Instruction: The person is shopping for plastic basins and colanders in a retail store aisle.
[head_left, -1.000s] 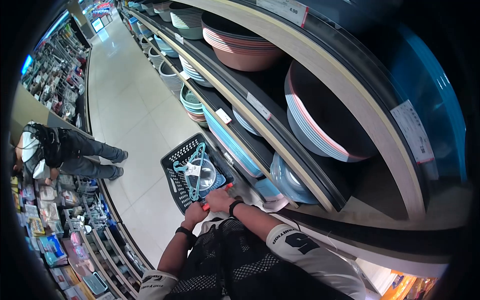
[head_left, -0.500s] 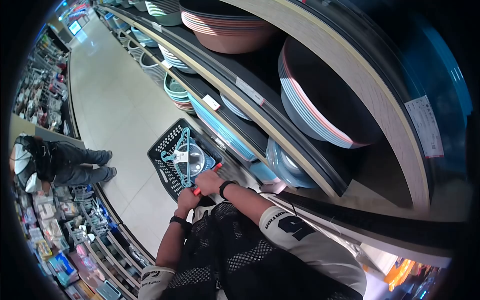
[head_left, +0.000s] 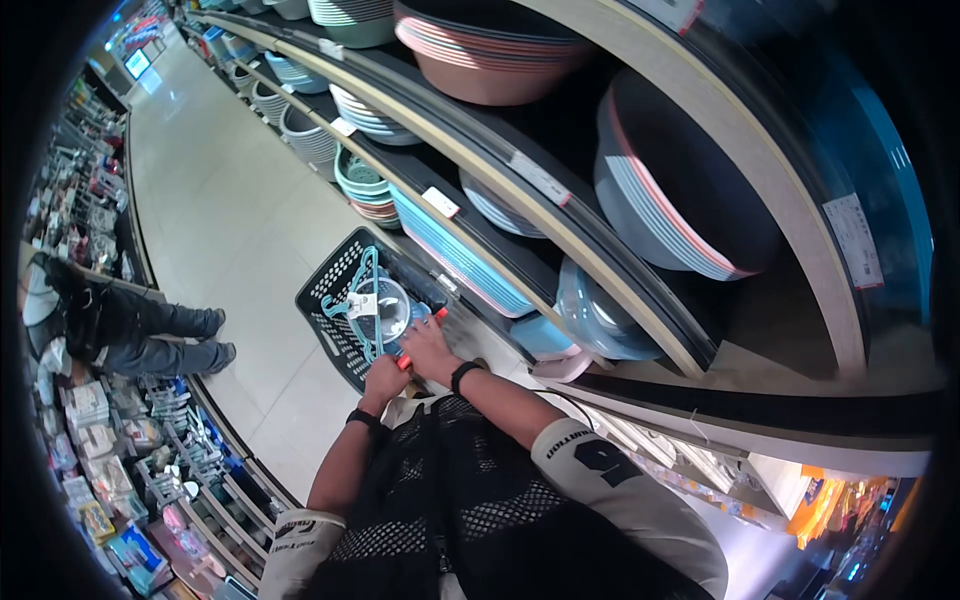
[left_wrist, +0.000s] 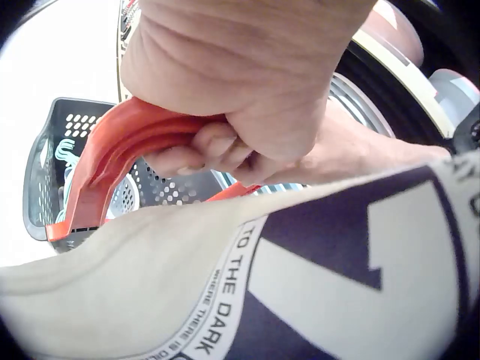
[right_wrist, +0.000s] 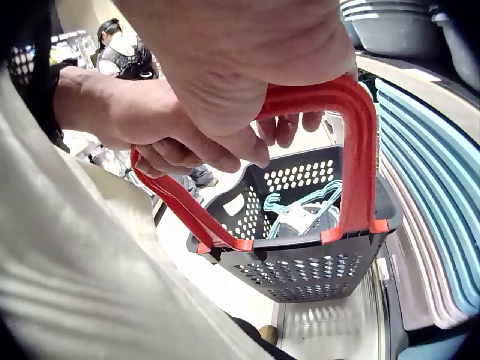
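Note:
My left hand (head_left: pixel 384 380) and right hand (head_left: pixel 428 350) sit side by side on the red handle (right_wrist: pixel 360 150) of a dark grey shopping basket (head_left: pixel 330 270). In the left wrist view, the left fingers (left_wrist: pixel 217 146) curl round the handle bar. The right hand (right_wrist: pixel 247 60) also grips it, with fingertips showing below the bar. Inside the perforated basket lie light-blue clothes hangers (right_wrist: pixel 322 195) with a white label (head_left: pixel 362 306). Beneath them is a round, clear-topped item (head_left: pixel 396 305), partly covered by the hangers.
Close on the right, shelves (head_left: pixel 540 180) hold stacked basins (head_left: pixel 490 60) and light-blue trays (head_left: pixel 460 250). A person (head_left: pixel 110 310) stands at the left beside shelves of packaged goods (head_left: pixel 100 440). The tiled aisle (head_left: pixel 220 200) runs ahead between them.
The basket has shifted slightly left and up in the head view, and the standing person lies farther left. Both hands keep holding the handle.

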